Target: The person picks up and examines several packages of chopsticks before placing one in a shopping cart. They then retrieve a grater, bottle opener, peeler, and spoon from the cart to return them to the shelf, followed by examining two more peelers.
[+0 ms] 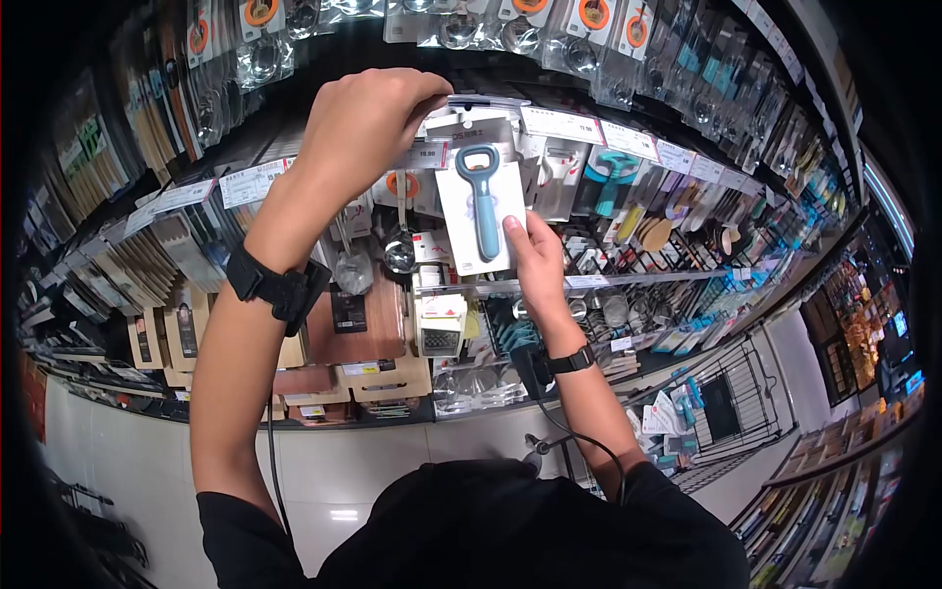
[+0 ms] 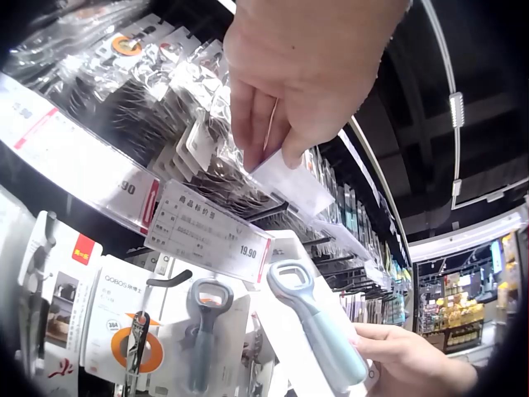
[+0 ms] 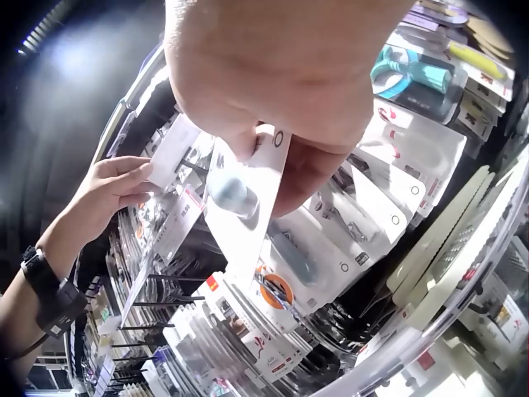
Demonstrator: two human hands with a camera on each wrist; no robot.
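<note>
Store aisle, pale tiled floor, a long rack of carded kitchenware across the far side, more hanging packs above. Right hand grips the right edge of a white card, thumb on the front, fingers behind; left hand pinches a white price tag between thumb and fingers, tag tilted up. Blue-grey utensil is on that card, in front of the rack, just below the tag; can't tell if the card's top is on a hook. Looks like the step is handling the card past the tag: best to hold the tag up out of the way, pinch low on the card so the print and tool face stay clear, move it square to the hook, no bending of the top, no snagging the neighbours. Pulling sideways could tear the hang slot. Utensil itself: smooth, ring-shaped head with a window through it, thick straight handle, rounded end, head up, likely a peeler or opener. Matching utensil sits left of it in the left wrist view, by a black hook tip. Further out: teal tool to the right, wire cart near right with packs inside.
</note>
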